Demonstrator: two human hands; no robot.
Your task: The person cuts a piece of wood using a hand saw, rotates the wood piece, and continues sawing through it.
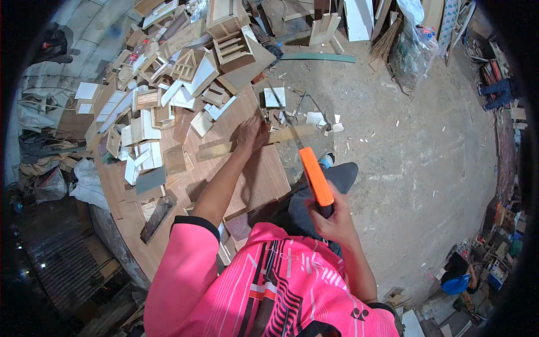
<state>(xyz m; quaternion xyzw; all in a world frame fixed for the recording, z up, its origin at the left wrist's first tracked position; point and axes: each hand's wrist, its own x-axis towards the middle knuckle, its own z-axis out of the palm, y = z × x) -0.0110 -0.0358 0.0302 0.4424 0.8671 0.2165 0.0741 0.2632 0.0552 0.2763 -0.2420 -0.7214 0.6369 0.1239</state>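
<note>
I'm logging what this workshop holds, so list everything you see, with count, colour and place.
Saw: one, orange handle, in the right hand
Wood strip: one, tan, across the table, overhanging its right edge
Table: one, brown, left of centre
Wooden pieces: many, tan and white, piled on the table
White square piece: one, white, beyond the table's edge
Green strip: one, green, floor, top centre
Broom: one, brown, upper right
Plastic bag: at least one, clear, beside the broom
Sack: one, white, left
Floor: one, grey, right
Left hand: one, bare, on the wood strip
Right hand: one, bare, gripping the saw
Shirt: one, pink, bottom
</note>
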